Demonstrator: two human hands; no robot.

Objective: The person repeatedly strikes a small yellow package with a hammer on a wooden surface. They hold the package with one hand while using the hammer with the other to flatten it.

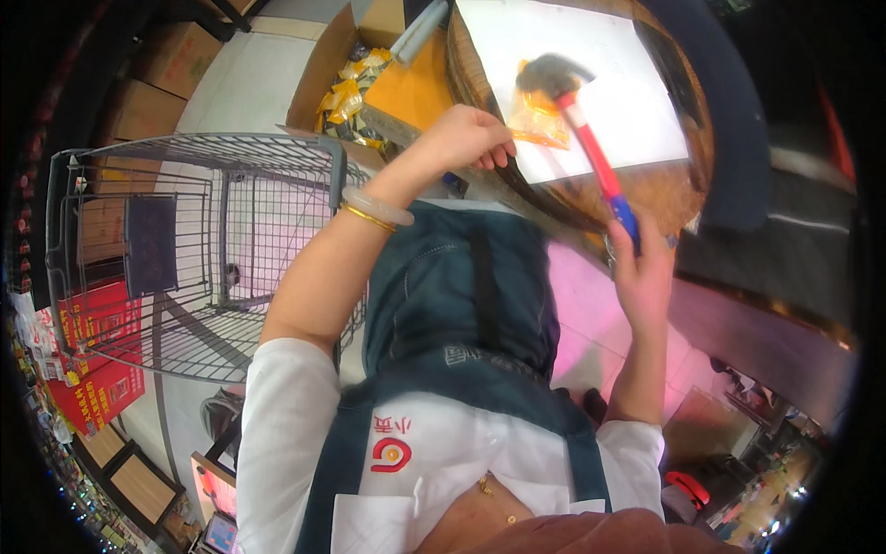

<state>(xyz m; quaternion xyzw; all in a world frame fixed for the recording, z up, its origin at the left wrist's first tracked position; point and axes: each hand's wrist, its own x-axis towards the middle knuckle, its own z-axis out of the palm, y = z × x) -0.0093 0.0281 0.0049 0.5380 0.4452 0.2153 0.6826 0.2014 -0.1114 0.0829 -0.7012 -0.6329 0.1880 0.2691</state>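
Observation:
My right hand (640,266) grips a claw hammer (597,154) by the blue end of its red, white and blue handle. The dark hammer head is blurred and covers the upper part of a yellow and clear plastic packet (542,130). That packet lies on a white sheet (616,131), which is spread over a round wooden block (647,194). Beside the packet's lower left corner is my left hand (477,142), its fingers curled at the block's edge. Whether they pinch the packet's corner is not clear.
Left of the block, an open cardboard box (322,66) holds several yellow packets (346,100), next to an orange-yellow board (408,86). A wire shopping cart (208,256) stands at my left. Cardboard cartons (176,59) line the far left, and a dark counter (775,277) is to the right.

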